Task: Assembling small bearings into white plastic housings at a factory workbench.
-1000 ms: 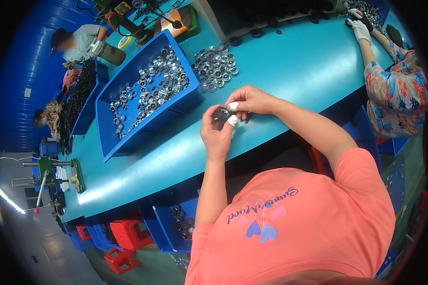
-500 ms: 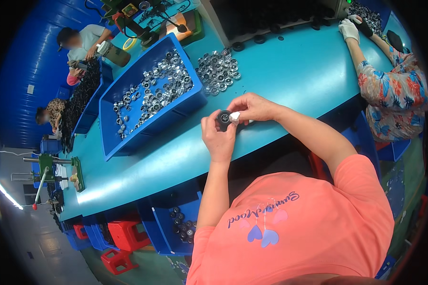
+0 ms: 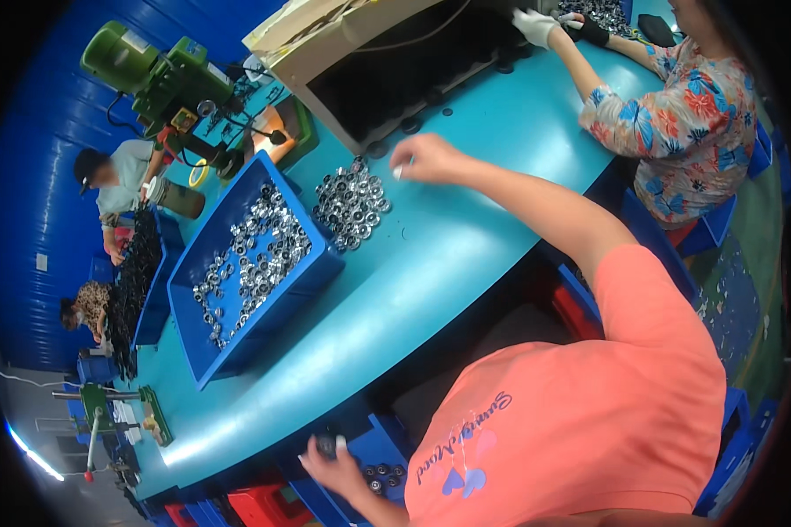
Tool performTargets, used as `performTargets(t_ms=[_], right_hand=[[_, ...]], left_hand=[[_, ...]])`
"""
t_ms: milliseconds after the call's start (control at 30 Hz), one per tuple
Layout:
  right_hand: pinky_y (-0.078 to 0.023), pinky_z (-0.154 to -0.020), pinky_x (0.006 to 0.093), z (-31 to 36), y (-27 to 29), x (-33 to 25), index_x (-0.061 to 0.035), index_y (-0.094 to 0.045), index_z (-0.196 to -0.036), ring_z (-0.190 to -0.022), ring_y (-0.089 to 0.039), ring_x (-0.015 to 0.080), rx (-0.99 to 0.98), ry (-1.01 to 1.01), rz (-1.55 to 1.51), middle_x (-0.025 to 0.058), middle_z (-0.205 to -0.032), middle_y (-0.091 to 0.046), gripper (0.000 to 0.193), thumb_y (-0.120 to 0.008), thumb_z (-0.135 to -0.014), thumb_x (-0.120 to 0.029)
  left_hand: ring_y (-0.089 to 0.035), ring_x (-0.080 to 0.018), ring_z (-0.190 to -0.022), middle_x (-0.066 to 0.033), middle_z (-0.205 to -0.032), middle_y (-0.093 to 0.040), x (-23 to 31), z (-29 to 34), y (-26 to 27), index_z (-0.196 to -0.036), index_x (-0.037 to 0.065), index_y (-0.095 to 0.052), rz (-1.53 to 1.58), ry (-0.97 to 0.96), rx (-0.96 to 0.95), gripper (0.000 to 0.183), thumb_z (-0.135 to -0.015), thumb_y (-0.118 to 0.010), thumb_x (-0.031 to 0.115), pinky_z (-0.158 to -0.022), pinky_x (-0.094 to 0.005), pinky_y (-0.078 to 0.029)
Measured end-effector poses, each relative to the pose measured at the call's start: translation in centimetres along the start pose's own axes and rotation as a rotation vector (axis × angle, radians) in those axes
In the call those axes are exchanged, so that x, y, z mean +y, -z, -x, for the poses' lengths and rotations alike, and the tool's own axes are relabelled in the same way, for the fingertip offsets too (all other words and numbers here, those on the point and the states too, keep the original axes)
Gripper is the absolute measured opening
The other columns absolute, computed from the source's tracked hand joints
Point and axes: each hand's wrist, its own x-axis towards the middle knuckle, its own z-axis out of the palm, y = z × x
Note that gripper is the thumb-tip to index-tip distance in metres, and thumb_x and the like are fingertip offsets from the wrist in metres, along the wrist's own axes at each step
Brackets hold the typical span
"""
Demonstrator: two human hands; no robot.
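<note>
1. Nearest to me, my left hand (image 3: 338, 470) is down below the table edge, over a blue bin (image 3: 380, 457) that holds a few dark round parts (image 3: 380, 479). Its fingers are curled round a small dark part (image 3: 327, 445), held at the fingertips.
2. Further up, the teal table (image 3: 431, 263) carries a blue tray (image 3: 242, 268) to my left, partly filled with shiny metal rings.
3. Just beside the tray's right end lies a loose pile of metal rings (image 3: 351, 202) on the bare tabletop.
4. My right hand (image 3: 431, 158) is stretched out above the table, just to the right of that pile. Thumb and forefinger are pinched close together, with a white fingertip cover showing; I cannot tell whether anything is held between them.
5. Beyond it stands an open cardboard box (image 3: 387, 61) with dark parts inside.
6. At the far right a person in a flowered sleeve (image 3: 677, 114) works with a gloved hand (image 3: 536, 25).
7. At the far left stands a green drill press (image 3: 163, 79).
</note>
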Motion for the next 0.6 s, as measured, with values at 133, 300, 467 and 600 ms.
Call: performTargets(t_ms=[133,300,467,600], right_hand=[[-0.053,-0.093,0.0439,-3.2,-0.2,3.2,-0.0097,-0.067,-0.12,-0.111,-0.064,0.0328,0.309,-0.342,0.26,0.0137,-0.12,-0.061,0.05,-0.082,-0.079,-0.036],[-0.053,-0.095,0.0445,-4.9,-0.9,4.2,-0.0107,-0.065,-0.124,-0.115,-0.061,0.0322,0.348,-0.435,0.396,0.012,-0.125,-0.057,0.053,-0.08,-0.081,-0.038],[-0.054,-0.082,0.0374,-1.4,-1.7,1.3,-0.0089,-0.069,-0.114,-0.091,-0.065,0.0232,0.341,0.007,0.058,0.0085,-0.107,-0.065,0.043,-0.08,-0.078,-0.03],[-0.051,-0.071,0.0332,4.8,-2.6,-7.0,-0.0101,-0.07,-0.111,-0.075,-0.059,0.0188,0.208,0.276,-0.209,0.0056,-0.094,-0.065,0.041,-0.081,-0.074,-0.026]], left_hand=[[-0.058,-0.0171,-0.074,-0.0078,-0.089,-0.059,-4.8,4.3,3.4,-0.126,0.001,-0.065,-0.077,0.316,-0.03,0.049,-0.08,-0.079,0.01,-0.065,-0.0322,-0.048],[-0.053,-0.0119,-0.072,-0.004,-0.083,-0.058,6.1,-2.5,1.3,-0.123,0.0,-0.067,0.315,0.165,-0.07,0.036,-0.088,-0.074,0.01,-0.064,-0.0277,-0.046],[-0.059,-0.0143,-0.081,-0.0071,-0.094,-0.063,19.0,-10.3,-6.3,-0.133,0.0,-0.059,0.747,-0.213,-0.313,0.04,-0.096,-0.065,0.017,-0.07,-0.0294,-0.051],[-0.066,-0.02,-0.095,-0.0115,-0.111,-0.066,26.5,-13.6,-11.7,-0.147,0.002,-0.045,1.435,0.082,-0.792,0.054,-0.105,-0.056,0.033,-0.076,-0.0344,-0.057]])
